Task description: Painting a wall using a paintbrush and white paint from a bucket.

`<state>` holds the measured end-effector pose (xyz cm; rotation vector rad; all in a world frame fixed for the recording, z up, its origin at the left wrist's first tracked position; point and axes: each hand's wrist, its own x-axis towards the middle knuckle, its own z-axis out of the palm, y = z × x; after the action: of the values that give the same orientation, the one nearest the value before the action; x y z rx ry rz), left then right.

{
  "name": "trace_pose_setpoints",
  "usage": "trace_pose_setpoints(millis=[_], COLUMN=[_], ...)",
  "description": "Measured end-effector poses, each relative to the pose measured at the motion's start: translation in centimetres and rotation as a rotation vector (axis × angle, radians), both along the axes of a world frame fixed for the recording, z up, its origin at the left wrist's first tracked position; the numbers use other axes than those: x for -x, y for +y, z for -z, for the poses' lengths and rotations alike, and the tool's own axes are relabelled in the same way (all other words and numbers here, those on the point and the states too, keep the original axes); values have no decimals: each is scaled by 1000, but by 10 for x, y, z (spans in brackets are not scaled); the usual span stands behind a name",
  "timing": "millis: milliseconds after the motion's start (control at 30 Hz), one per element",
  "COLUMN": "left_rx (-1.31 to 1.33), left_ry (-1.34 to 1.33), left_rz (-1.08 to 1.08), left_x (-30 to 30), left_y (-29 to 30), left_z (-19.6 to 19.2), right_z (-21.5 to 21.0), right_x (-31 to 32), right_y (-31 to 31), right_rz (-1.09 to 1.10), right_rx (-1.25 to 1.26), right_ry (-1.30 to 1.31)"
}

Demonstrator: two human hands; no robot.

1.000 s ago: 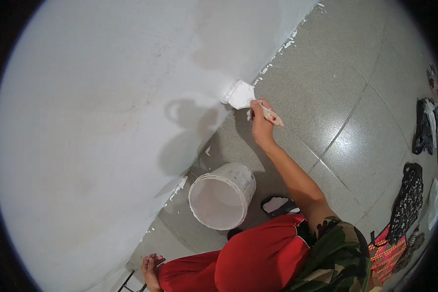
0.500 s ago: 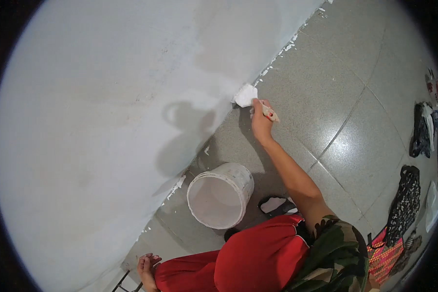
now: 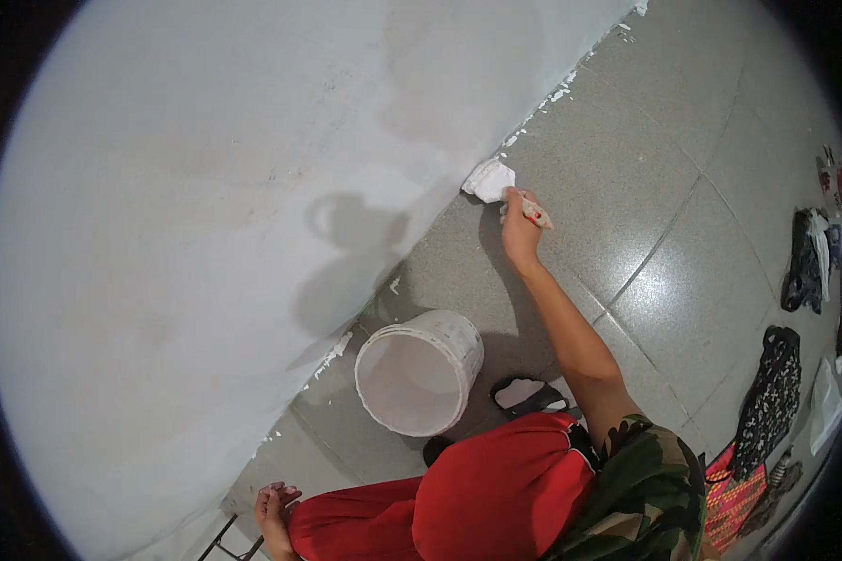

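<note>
A paintbrush [image 3: 538, 216] with a pale handle is gripped in my right hand [image 3: 522, 230], arm stretched out. White paint coats its broad head, whose tip meets the foot of the pale wall [image 3: 206, 234], at the seam with the floor. At the lower left, beside my red-clad knee, rests my left hand [image 3: 273, 516]; its fingers are loosely bent and apart, with nothing in them. Between the two hands a white bucket [image 3: 472, 341] stands on the floor, its mouth showing a whitish inside.
White paint specks [image 3: 543, 105] line the edge of the grey tiled floor [image 3: 589, 168]. A dark sandal [image 3: 530, 396] lies close to the bucket. Along the right are black bags [image 3: 803, 262], a black-and-white patterned cloth [image 3: 769, 402] and a red woven bag [image 3: 734, 500]. A dark metal frame [image 3: 223, 542] shows lower left.
My right hand has shifted slightly right with the paintbrush, along the foot of the wall. My left hand stays by the knee; the view has moved a little.
</note>
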<state>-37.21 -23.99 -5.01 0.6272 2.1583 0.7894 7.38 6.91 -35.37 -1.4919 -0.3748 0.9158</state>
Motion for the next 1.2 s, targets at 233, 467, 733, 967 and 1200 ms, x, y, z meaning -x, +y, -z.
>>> trace_pose_setpoints(millis=[233, 467, 733, 967, 1200], left_rx=[6, 28, -2, 7, 9], left_ry=[36, 53, 7, 22, 17], left_rz=[-7, 14, -14, -10, -19], left_x=[-12, -5, -5, -5, -8], left_y=[4, 4, 0, 2, 4], left_z=[-9, -5, -5, -7, -7], right_z=[-15, 0, 18, 10, 13], right_x=[-10, 7, 30, 25, 25], right_y=[7, -27, -13, -18, -24], right_rz=[38, -44, 4, -3, 14], right_rx=[-328, 56, 0, -121, 0], right_ry=[334, 47, 10, 137, 7])
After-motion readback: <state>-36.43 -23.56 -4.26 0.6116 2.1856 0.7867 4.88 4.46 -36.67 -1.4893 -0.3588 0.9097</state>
